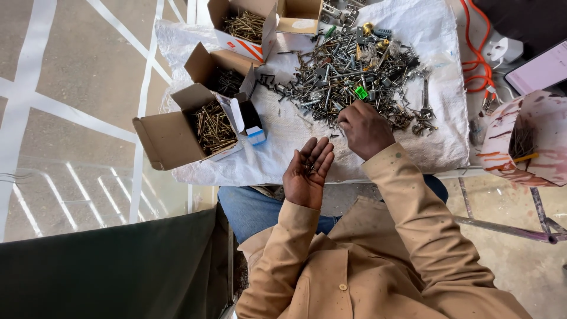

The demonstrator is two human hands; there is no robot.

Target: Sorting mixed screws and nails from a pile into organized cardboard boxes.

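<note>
My left hand [307,174] lay palm-up off the bench's near edge, cupping a few screws [308,167] (light, stiff, slippery, best pinched mid-shank), while my right hand [364,128] pinched into the pile [348,71].

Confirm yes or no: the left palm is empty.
No: the left hand is cupped palm up with a few small screws lying in it.

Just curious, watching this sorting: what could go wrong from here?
The left hand is cupped open with small screws lying loose in the palm; tilting it could spill them. The right hand picks barehanded at the pile of mixed hardware, so sharp points might prick. The nearest screw box overhangs the cloth's edge.
</note>
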